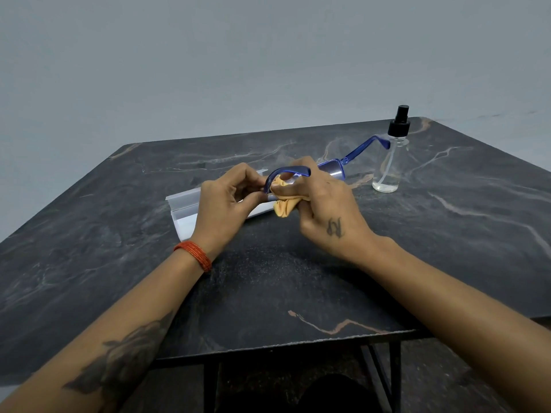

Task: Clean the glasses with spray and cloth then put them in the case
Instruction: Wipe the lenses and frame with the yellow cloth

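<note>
1. Nearest the camera, at 6 o'clock, runs the front edge of one dark marble-patterned table (268, 293) on black metal legs, with two bare forearms reaching over it; the left forearm carries a dark tattoo.
2. At about 9 o'clock of the table's middle, one set of red-orange bangles (193, 254) circles the left wrist.
3. The left hand (226, 204) has its fingers curled, pinching the near end of the blue plastic-framed glasses (328, 168) between thumb and fingertips.
4. Behind and under that hand lies one white, long, open glasses case (185, 207), flat on the table; the left hand hides its right-hand part.
5. At the centre, one crumpled orange cleaning cloth (284, 204) is bunched between the two hands, pressed against the glasses; the lens it touches is mostly hidden by fingers.
6. One blue temple arm curves over the cloth at 12 o'clock of it; the other temple stretches away toward 2 o'clock, its tip overlapping the bottle in this view. Whether they touch cannot be told.
7. The right hand (325, 210), with a small tattoo on its back, grips the cloth with curled fingers and holds it to the glasses, which are raised above the table, not in the case.
8. At 2 o'clock stands one clear plastic spray bottle with a black pump top (390, 162), upright, holding a little clear liquid.
9. A plain grey wall fills the background.
</note>
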Motion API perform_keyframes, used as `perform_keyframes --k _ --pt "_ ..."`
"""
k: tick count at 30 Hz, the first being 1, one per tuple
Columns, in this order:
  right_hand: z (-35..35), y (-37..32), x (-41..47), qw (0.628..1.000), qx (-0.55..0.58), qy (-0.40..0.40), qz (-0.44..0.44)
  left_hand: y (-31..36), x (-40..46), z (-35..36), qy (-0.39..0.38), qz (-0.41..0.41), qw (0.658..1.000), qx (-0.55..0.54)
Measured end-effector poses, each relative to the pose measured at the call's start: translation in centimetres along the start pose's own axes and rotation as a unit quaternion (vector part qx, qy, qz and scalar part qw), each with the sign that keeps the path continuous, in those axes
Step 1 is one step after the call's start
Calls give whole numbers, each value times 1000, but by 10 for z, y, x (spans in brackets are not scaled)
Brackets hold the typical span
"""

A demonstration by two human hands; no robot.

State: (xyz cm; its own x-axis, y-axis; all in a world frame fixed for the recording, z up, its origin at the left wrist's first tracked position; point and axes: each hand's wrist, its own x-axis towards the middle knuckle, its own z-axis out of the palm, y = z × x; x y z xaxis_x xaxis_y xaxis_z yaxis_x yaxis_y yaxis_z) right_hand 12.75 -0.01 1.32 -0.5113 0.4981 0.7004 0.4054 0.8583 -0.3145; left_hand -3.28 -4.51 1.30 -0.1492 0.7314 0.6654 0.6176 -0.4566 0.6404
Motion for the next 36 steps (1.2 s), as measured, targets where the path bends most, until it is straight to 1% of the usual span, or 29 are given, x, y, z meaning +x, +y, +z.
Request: perform_keyframes --k 3,8,11,14,17,19,24,28,31,33,36 --pt "-1 1 1 999 33 12 5 -2 1 0 -1 3 1000 4" --pt "-1 2 0 998 52 30 16 -4 1 0 -6 6 1000 1" --pt "-3 2 0 998 16 50 24 -2 1 0 -6 11 1000 -9" --pt "-5 0 0 998 -27 65 10 -1 1 1 -10 16 1000 -9" --pt "-7 0 -1 991 -75 107 -8 -2 1 1 -9 15 1000 -19" --pt "-9 0 -1 990 -80 120 -7 -3 2 1 -11 15 1000 -21" --pt "-13 -2 2 979 -12 199 47 -5 3 -1 -17 12 999 -32" --pt "-13 -3 5 973 39 220 59 -5 3 -2 -17 16 999 -28" --pt "-11 2 6 972 50 219 73 -4 3 -2 -14 21 999 -24" --pt "-12 4 6 969 83 209 105 -4 2 -1 -15 23 999 -19" --pt "-14 3 5 965 135 164 155 -3 2 -2 -12 26 999 -17"
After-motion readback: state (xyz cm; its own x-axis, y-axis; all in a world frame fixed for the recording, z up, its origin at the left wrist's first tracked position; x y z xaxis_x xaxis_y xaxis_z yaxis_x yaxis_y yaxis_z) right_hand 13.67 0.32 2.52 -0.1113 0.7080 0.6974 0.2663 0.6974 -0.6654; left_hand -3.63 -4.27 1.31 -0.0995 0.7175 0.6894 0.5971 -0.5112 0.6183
